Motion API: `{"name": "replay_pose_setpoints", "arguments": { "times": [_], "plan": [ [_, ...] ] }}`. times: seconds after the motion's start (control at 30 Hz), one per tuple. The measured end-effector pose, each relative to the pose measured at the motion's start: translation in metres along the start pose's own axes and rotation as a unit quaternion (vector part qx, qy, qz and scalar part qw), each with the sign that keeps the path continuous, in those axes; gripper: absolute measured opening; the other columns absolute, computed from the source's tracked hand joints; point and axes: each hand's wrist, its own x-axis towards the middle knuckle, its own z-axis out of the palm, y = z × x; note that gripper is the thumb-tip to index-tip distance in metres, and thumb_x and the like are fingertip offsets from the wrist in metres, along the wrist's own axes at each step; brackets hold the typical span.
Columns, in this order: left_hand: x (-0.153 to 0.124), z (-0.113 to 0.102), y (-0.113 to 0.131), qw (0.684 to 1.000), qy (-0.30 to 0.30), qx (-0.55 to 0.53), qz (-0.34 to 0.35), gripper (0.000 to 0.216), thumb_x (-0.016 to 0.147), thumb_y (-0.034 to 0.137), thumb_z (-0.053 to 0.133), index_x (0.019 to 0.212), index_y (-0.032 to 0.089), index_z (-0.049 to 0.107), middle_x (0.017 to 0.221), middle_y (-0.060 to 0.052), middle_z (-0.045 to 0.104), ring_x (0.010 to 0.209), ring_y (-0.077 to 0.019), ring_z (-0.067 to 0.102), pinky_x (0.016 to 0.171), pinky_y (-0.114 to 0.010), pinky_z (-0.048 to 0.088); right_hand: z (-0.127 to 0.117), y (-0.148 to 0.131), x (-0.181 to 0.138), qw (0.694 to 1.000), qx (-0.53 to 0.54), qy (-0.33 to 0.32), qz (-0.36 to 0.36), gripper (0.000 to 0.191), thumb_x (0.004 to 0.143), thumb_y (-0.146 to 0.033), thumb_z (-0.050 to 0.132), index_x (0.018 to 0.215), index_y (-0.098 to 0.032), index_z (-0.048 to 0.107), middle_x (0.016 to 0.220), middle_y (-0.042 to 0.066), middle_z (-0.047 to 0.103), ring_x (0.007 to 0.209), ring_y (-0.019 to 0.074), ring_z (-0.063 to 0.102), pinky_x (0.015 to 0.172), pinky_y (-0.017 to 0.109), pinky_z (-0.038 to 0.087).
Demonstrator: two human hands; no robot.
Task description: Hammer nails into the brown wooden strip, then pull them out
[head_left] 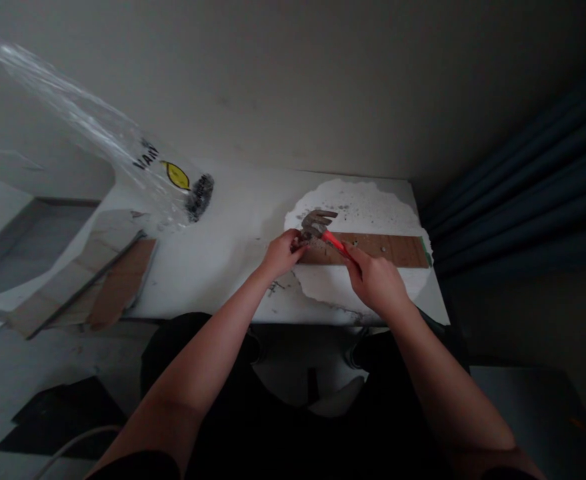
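Observation:
My right hand (pixel 377 280) is wrapped around the red handle of a claw hammer (pixel 337 244). The hammer's grey, worn head is over the left end of a brown strip of board (pixel 397 251), right beside my left fingertips. Closed at that same end is my left hand (pixel 281 255), its thumb and fingers pinched together; what lies between them, if anything, is hidden by the fingers and the hammer head. Beneath the strip is a ragged white patch (pixel 355 197) strewn with dark crumbs. Small grey bits also lie on the strip.
The white table (pixel 233 267) stands against a wall. On its left are a clear plastic bag (pixel 123 160) with dark small pieces at its bottom and cardboard pieces (pixel 123 283) overhanging the front edge. A dark curtain (pixel 527 180) hangs at the right. Black sheets (pixel 63 417) lie lower left.

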Motion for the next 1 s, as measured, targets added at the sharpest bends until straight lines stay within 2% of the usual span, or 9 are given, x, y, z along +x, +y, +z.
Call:
{"name": "replay_pose_setpoints", "arguments": {
  "times": [0.1,0.17,0.3,0.47,0.53,0.63,0.73,0.9,1.0],
  "plan": [
    [0.002,-0.007,0.0,0.997,-0.037,-0.064,-0.002,0.034,0.08,0.027,0.068,0.111,0.019,0.057,0.078,0.0,0.067,0.064,-0.0134,0.061,0.062,-0.026,0.048,0.003,-0.001,-0.001,1.0,-0.009,-0.011,-0.002,0.049,0.104,-0.039,0.036,0.15,-0.029,0.049,0.1,0.01,0.077,0.079,0.0269,0.074,0.072,0.036,0.055],
    [0.004,-0.014,0.0,0.995,-0.038,-0.092,0.008,0.037,0.078,0.022,0.066,0.114,0.019,0.056,0.084,-0.001,0.069,0.064,-0.0116,0.061,0.06,-0.024,0.048,0.006,-0.002,-0.001,1.0,-0.006,-0.007,-0.004,0.05,0.104,-0.04,0.035,0.151,-0.029,0.048,0.1,0.01,0.077,0.079,0.0266,0.074,0.072,0.036,0.055],
    [0.006,-0.024,0.0,0.996,0.022,-0.086,0.029,0.033,0.077,0.014,0.057,0.11,0.019,0.059,0.107,-0.005,0.07,0.075,-0.0104,0.063,0.063,-0.022,0.049,0.009,-0.001,-0.001,1.0,-0.002,-0.01,0.0,0.05,0.104,-0.04,0.034,0.151,-0.029,0.048,0.102,0.011,0.077,0.08,0.0264,0.073,0.072,0.036,0.055],
    [0.004,-0.022,-0.003,0.999,0.038,-0.033,0.0,0.014,0.087,0.026,0.055,0.093,0.018,0.064,0.087,-0.003,0.071,0.073,-0.0138,0.064,0.066,-0.026,0.05,0.009,0.0,0.001,1.0,-0.005,-0.012,0.006,0.05,0.105,-0.04,0.034,0.151,-0.029,0.048,0.098,0.011,0.077,0.079,0.0263,0.073,0.072,0.036,0.055],
    [0.004,-0.02,-0.005,0.998,0.053,-0.041,-0.016,0.02,0.091,0.025,0.048,0.102,0.019,0.064,0.087,-0.003,0.071,0.068,-0.0131,0.063,0.066,-0.027,0.05,0.009,-0.001,0.001,1.0,-0.005,-0.013,0.01,0.05,0.105,-0.041,0.033,0.15,-0.028,0.049,0.097,0.012,0.077,0.078,0.0267,0.073,0.071,0.036,0.055],
    [0.006,-0.021,-0.008,0.994,0.1,-0.042,-0.016,0.035,0.087,0.015,0.048,0.12,0.021,0.059,0.111,-0.006,0.07,0.075,-0.0128,0.065,0.069,-0.027,0.052,0.012,-0.001,0.001,1.0,-0.002,-0.024,0.0,0.048,0.104,-0.041,0.034,0.148,-0.029,0.052,0.096,0.011,0.077,0.078,0.0274,0.073,0.07,0.037,0.055],
    [0.007,-0.022,-0.008,0.992,0.121,-0.02,-0.026,0.034,0.083,0.015,0.055,0.116,0.02,0.059,0.117,-0.008,0.069,0.083,-0.0148,0.065,0.075,-0.03,0.053,0.015,0.0,0.001,1.0,0.013,-0.016,-0.005,0.048,0.104,-0.04,0.036,0.148,-0.029,0.051,0.1,0.01,0.077,0.08,0.0268,0.073,0.071,0.036,0.055],
    [0.007,-0.026,-0.006,0.993,0.102,0.03,-0.061,0.03,0.085,0.02,0.053,0.115,0.02,0.059,0.114,-0.007,0.071,0.08,-0.0153,0.066,0.08,-0.031,0.053,0.02,0.003,0.002,1.0,0.015,-0.023,0.004,0.047,0.104,-0.04,0.036,0.146,-0.028,0.053,0.1,0.01,0.077,0.082,0.0262,0.073,0.072,0.035,0.054],
    [0.006,-0.031,-0.01,0.988,0.061,0.114,-0.089,0.033,0.087,0.023,0.051,0.12,0.021,0.059,0.112,-0.008,0.073,0.083,-0.0183,0.068,0.08,-0.033,0.052,0.02,0.003,0.002,1.0,0.013,-0.027,0.003,0.047,0.104,-0.04,0.036,0.147,-0.029,0.052,0.099,0.01,0.077,0.081,0.0262,0.073,0.073,0.035,0.054]
  ]
}}
